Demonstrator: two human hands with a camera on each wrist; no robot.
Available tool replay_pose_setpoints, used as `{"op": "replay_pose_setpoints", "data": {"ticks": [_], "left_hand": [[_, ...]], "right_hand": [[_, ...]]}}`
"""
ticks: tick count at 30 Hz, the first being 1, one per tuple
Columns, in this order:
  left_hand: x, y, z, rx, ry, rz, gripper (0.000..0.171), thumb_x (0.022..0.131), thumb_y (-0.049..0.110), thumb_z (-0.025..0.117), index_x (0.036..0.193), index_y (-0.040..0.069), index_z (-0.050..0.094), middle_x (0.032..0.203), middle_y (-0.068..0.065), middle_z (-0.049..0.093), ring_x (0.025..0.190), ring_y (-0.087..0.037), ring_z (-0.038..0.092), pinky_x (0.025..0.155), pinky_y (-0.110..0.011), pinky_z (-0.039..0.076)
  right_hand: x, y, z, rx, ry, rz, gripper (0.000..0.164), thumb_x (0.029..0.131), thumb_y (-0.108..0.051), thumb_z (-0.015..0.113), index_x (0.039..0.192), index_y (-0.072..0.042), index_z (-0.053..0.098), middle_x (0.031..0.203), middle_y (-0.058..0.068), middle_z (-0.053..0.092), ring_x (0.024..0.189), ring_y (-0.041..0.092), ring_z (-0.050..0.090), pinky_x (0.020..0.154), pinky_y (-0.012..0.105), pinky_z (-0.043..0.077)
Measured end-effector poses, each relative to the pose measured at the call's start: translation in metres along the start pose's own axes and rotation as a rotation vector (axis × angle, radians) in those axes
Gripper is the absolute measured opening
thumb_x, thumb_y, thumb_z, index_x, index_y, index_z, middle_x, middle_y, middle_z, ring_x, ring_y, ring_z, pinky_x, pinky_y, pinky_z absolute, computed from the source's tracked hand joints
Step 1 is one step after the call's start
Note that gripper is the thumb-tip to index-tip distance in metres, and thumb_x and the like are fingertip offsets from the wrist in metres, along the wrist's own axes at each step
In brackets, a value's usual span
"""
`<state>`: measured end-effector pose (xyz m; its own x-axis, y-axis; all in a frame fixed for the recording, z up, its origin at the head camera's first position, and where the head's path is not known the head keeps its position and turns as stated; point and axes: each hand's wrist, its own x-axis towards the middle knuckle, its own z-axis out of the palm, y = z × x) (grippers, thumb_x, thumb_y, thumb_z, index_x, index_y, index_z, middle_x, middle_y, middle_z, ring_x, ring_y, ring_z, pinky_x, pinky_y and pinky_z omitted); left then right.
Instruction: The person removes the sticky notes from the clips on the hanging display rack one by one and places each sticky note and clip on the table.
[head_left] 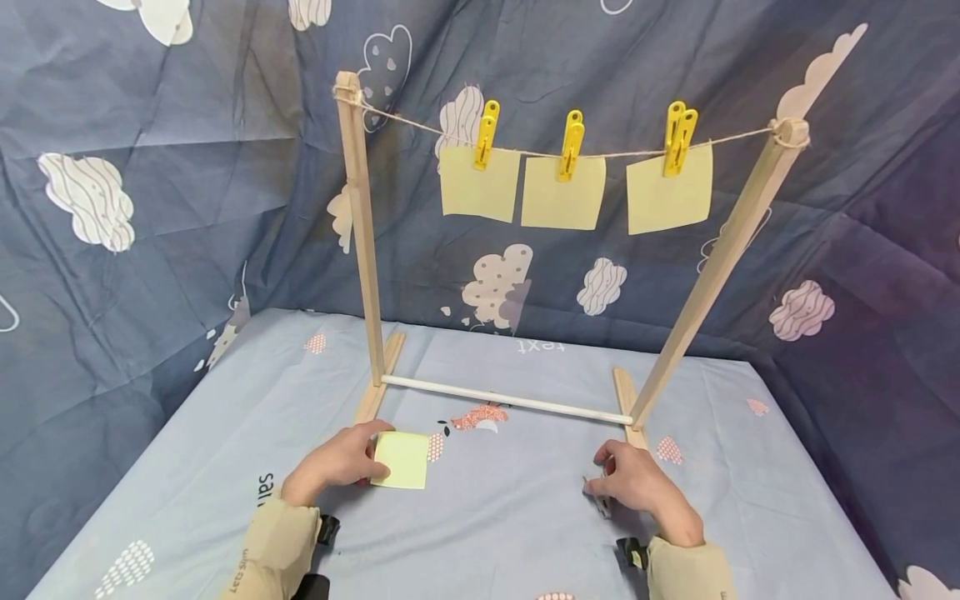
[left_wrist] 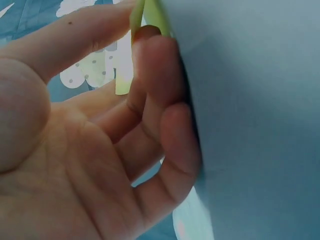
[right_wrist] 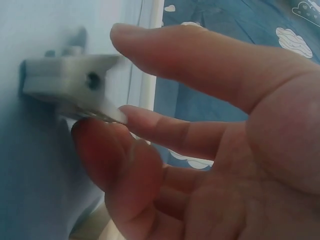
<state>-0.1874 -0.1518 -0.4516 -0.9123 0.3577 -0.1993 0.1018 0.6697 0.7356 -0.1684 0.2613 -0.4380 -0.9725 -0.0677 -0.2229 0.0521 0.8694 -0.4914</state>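
At the left of the head view, my left hand (head_left: 348, 454) pinches a square yellow sticky note (head_left: 405, 461) by its left edge, thumb on top. The left wrist view shows the note (left_wrist: 123, 65) between thumb and fingers, with the other fingers curled by the cloth. On the right, my right hand (head_left: 633, 477) has thumb and fingers around the handle ends of a small grey clothespin (head_left: 602, 505). Up close, the clothespin (right_wrist: 65, 80) sits at the cloth, its spread handles pointing toward the hand. A fingertip lies against the lower handle, the thumb tip right at the upper one.
Behind the hands stands a wooden frame with a left post (head_left: 363, 233), a right post (head_left: 720, 267) and a white crossbar (head_left: 510, 400). Three yellow notes (head_left: 564, 193) hang from its string (head_left: 408, 122) by yellow clothespins (head_left: 572, 146). Patterned cloth (head_left: 495, 517) covers the table.
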Motion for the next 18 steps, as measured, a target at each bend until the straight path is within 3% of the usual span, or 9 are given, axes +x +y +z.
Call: {"op": "replay_pose_setpoints", "data": {"ticks": [6,13,18], "left_hand": [[0.001,0.002,0.005,0.08,0.059,-0.03,0.06,0.07,-0.001,0.072,0.127,0.001,0.053,0.072,-0.007,0.058,0.055,-0.017,0.052,0.051,-0.028,0.044],[0.001,0.007,0.008,0.249,0.139,-0.082,0.068,0.065,0.007,0.074,0.129,0.002,0.052,0.097,-0.016,0.065,0.071,-0.022,0.051,0.064,-0.035,0.045],[0.0,0.009,0.01,0.267,0.152,-0.103,0.069,0.065,0.008,0.075,0.129,0.002,0.051,0.097,-0.016,0.065,0.071,-0.022,0.051,0.064,-0.035,0.045]], "right_hand": [[0.0,0.001,-0.001,0.006,-0.013,0.003,0.037,0.072,-0.018,0.082,0.098,-0.001,0.062,0.08,0.006,0.056,0.067,0.017,0.05,0.058,0.03,0.041],[-0.006,0.006,-0.015,0.014,0.014,0.001,0.044,0.075,-0.027,0.08,0.103,0.001,0.062,0.085,0.007,0.06,0.07,0.018,0.052,0.06,0.031,0.043],[-0.011,0.007,-0.025,0.023,0.034,0.007,0.048,0.078,-0.028,0.079,0.108,0.004,0.061,0.088,0.009,0.06,0.071,0.018,0.052,0.061,0.031,0.042]]}}
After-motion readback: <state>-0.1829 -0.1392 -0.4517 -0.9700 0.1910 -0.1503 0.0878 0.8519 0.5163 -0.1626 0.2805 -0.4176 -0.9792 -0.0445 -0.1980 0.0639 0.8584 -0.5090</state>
